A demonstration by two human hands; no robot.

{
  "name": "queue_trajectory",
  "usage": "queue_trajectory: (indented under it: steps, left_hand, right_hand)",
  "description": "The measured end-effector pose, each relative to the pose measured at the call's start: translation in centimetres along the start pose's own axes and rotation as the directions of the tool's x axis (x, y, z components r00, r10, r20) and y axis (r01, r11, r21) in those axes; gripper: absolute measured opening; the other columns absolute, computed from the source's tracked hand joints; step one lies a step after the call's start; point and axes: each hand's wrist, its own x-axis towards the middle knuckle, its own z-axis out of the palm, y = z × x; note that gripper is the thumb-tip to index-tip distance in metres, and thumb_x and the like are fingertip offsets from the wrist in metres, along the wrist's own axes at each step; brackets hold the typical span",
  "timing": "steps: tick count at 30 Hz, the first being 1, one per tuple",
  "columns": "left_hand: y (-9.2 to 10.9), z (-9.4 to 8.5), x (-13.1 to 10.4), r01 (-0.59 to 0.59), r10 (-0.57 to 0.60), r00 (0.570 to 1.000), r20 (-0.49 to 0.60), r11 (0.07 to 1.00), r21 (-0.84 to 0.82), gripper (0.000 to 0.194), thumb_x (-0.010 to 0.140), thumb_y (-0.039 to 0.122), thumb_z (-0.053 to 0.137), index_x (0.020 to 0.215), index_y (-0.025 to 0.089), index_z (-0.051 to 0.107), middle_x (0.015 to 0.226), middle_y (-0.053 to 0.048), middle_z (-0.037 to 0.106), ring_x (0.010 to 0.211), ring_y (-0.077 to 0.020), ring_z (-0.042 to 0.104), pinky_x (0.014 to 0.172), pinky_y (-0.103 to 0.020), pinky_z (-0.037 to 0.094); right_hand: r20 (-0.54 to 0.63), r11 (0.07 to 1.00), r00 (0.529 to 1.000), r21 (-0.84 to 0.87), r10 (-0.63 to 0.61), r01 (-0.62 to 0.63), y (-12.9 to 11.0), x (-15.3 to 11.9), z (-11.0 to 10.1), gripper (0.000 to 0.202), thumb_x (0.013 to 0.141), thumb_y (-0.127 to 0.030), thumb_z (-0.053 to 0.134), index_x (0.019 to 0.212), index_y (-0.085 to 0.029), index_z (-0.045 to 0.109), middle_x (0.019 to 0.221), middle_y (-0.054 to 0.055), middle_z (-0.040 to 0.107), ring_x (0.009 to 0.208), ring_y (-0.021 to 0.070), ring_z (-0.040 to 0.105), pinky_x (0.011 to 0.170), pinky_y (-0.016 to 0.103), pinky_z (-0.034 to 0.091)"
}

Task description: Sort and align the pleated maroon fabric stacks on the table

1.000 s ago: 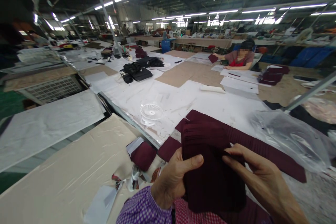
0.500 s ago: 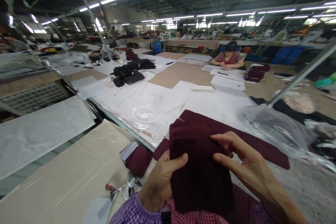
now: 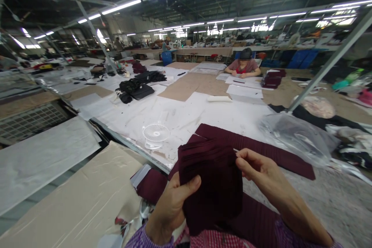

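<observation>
Head view. Cloth stack (image 3: pixel 213 190), dark maroon, many layers, upper edges fanned: held between both hands, in front of the wearer's body. Left hand (image 3: pixel 170 203): closed on the stack's left side, thumb flat across the near face. Right hand (image 3: pixel 261 170): thumb and forefinger pinching the upper right edge; number of layers caught, cannot tell.

Handling, as judged: light, soft, pliable, not fragile; layers liable to slide and splay. Best hold: firm at one side, thumb across the face, single edges taken by fingertips.

Beyond the grip: long row of maroon cloth (image 3: pixel 273 157), overlapped, on the table (image 3: pixel 186 114). Left of the left hand: folded bundle (image 3: pixel 152 186), maroon with a grey strip.

Containers: clear plastic bag (image 3: pixel 299 135), beyond the right hand, rumpled, contents indistinct. Grid-sided crate (image 3: pixel 35 122), far left of the grip, contents unseen. Blue bin (image 3: pixel 166 58), far beyond the grip, contents hidden.
</observation>
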Motion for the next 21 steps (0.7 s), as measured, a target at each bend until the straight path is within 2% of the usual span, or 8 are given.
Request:
queue_trajectory:
  steps: [5, 10, 12, 14, 16, 17, 19, 21]
  left_hand:
    - [0.0, 0.7, 0.1, -0.011, 0.011, 1.0, -0.023, 1.0, 0.007, 0.03, 0.074, 0.017, 0.07, 0.103, 0.019, 0.071, 0.097, -0.008, 0.075, 0.104, -0.0255, 0.065, 0.104, -0.043, 0.042]
    - [-0.2, 0.7, 0.4, -0.006, 0.004, 0.998, -0.068, 1.0, -0.019, 0.028, 0.073, 0.018, 0.071, 0.101, 0.02, 0.071, 0.099, -0.007, 0.075, 0.105, -0.0256, 0.064, 0.105, -0.043, 0.04]
    - [-0.3, 0.6, 0.5, -0.007, 0.005, 0.996, -0.091, 1.0, -0.025, 0.029, 0.073, 0.018, 0.071, 0.102, 0.019, 0.071, 0.099, -0.008, 0.075, 0.105, -0.0262, 0.064, 0.105, -0.044, 0.041]
    - [-0.3, 0.6, 0.5, 0.002, -0.005, 0.995, -0.097, 1.0, -0.029, 0.029, 0.074, 0.018, 0.07, 0.103, 0.018, 0.071, 0.098, -0.008, 0.075, 0.105, -0.0263, 0.064, 0.104, -0.044, 0.041]
    - [-0.2, 0.7, 0.5, 0.016, -0.018, 0.997, -0.078, 0.999, -0.036, 0.028, 0.075, 0.017, 0.069, 0.103, 0.019, 0.071, 0.097, -0.008, 0.075, 0.104, -0.0257, 0.065, 0.104, -0.043, 0.041]
    - [-0.1, 0.8, 0.5, 0.023, -0.025, 0.998, -0.062, 0.999, -0.036, 0.028, 0.075, 0.017, 0.069, 0.103, 0.019, 0.071, 0.096, -0.007, 0.075, 0.104, -0.0253, 0.065, 0.104, -0.043, 0.042]
    - [-0.1, 0.9, 0.4, 0.026, -0.027, 0.999, -0.035, 0.999, -0.029, 0.027, 0.075, 0.016, 0.069, 0.102, 0.019, 0.071, 0.095, -0.007, 0.075, 0.103, -0.0248, 0.065, 0.103, -0.042, 0.042]
    - [-0.1, 0.9, 0.3, 0.027, -0.028, 0.999, -0.021, 1.0, -0.012, 0.027, 0.075, 0.017, 0.069, 0.102, 0.018, 0.071, 0.094, -0.008, 0.075, 0.101, -0.0246, 0.066, 0.102, -0.042, 0.043]
  right_hand:
    - [-0.042, 0.994, 0.999, 0.11, 0.033, -0.028, 0.2, -0.1, 0.7, 0.03, 0.075, -0.046, 0.065, 0.067, -0.019, 0.055, 0.063, -0.003, 0.052, 0.058, 0.0117, 0.047, 0.054, 0.025, 0.038]
    - [-0.127, 0.997, 0.989, -0.043, -0.07, 0.065, 0.9, -0.4, 0.9, 0.024, 0.084, -0.042, 0.057, 0.078, -0.019, 0.062, 0.069, -0.001, 0.056, 0.062, 0.0134, 0.051, 0.056, 0.026, 0.041]
    - [-0.197, 0.975, 0.96, -0.144, -0.197, 0.171, 1.0, -0.5, 1.0, 0.018, 0.087, -0.036, 0.055, 0.092, -0.021, 0.064, 0.076, 0.0, 0.057, 0.064, 0.0132, 0.053, 0.057, 0.027, 0.043]
    - [-0.261, 0.907, 0.88, -0.257, -0.397, 0.333, 1.0, -0.5, 1.1, 0.017, 0.086, -0.027, 0.058, 0.103, -0.023, 0.063, 0.087, 0.002, 0.056, 0.066, 0.0124, 0.054, 0.061, 0.027, 0.046]
    - [-0.226, 0.81, 0.796, -0.347, -0.562, 0.473, 0.7, -0.4, 1.1, 0.02, 0.084, -0.021, 0.061, 0.104, -0.025, 0.063, 0.093, 0.003, 0.055, 0.069, 0.0126, 0.054, 0.062, 0.027, 0.048]
    - [-0.172, 0.771, 0.778, -0.373, -0.604, 0.516, 0.5, -0.4, 1.1, 0.019, 0.084, -0.02, 0.062, 0.103, -0.025, 0.063, 0.094, 0.004, 0.054, 0.072, 0.0133, 0.055, 0.063, 0.028, 0.049]
    - [-0.065, 0.726, 0.774, -0.402, -0.63, 0.558, 0.2, -0.2, 1.1, 0.019, 0.083, -0.02, 0.063, 0.102, -0.025, 0.063, 0.092, 0.004, 0.055, 0.075, 0.0152, 0.057, 0.064, 0.028, 0.05]
    - [-0.018, 0.707, 0.773, -0.42, -0.634, 0.569, 0.0, 0.0, 1.1, 0.017, 0.083, -0.02, 0.063, 0.1, -0.024, 0.063, 0.09, 0.004, 0.055, 0.078, 0.0165, 0.058, 0.066, 0.029, 0.051]
